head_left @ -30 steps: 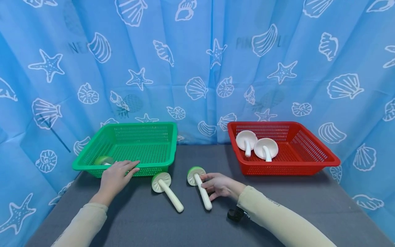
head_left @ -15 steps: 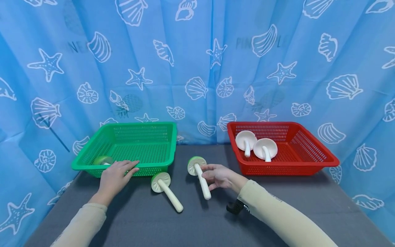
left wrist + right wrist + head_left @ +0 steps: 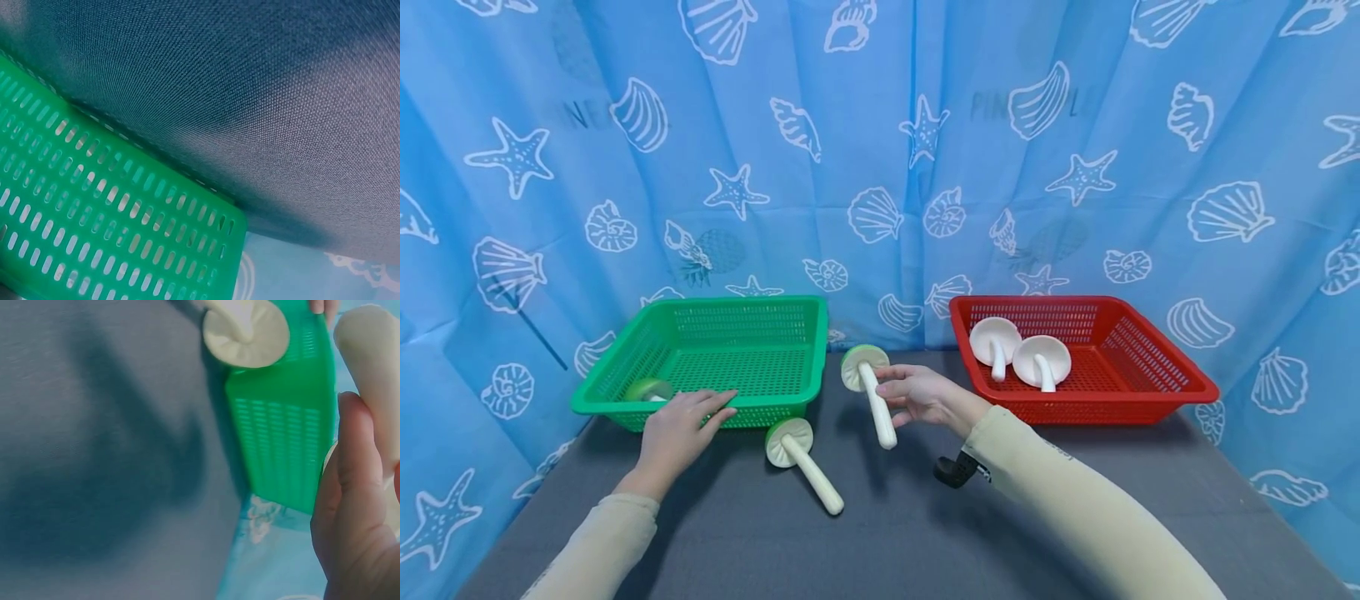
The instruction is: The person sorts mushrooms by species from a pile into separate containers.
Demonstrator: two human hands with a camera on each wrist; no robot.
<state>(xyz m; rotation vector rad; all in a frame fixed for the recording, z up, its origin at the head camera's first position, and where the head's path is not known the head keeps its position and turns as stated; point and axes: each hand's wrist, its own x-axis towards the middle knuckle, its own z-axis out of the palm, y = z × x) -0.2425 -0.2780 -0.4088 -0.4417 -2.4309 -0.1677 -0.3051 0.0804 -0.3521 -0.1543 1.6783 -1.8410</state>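
My right hand [image 3: 931, 395] pinches the pale stem of a toy mushroom [image 3: 878, 407] with a green cap, held above the table with its pale underside facing me. In the right wrist view, that stem [image 3: 369, 362] runs alongside my thumb. A second green-capped toy mushroom [image 3: 811, 473] lies on the table, in front of the green basket [image 3: 786, 412]. My left hand [image 3: 679, 429] rests on the basket's near rim, its fingers fairly straight. Inside that basket, at the left, sits another green-capped mushroom [image 3: 647, 390], partly hidden by the rim.
At the right stands a red basket [image 3: 1097, 412] with two white toy mushrooms [image 3: 1042, 362] in its left part. Grey cloth [image 3: 925, 542] covers the table. A blue curtain [image 3: 880, 150] with shell prints hangs behind. The left wrist view shows the basket's slotted wall [image 3: 125, 200].
The mushroom in my right hand has been lifted off the table and carried away from me, slightly leftward, toward the gap between the baskets. My left hand has stayed on the green basket's rim.
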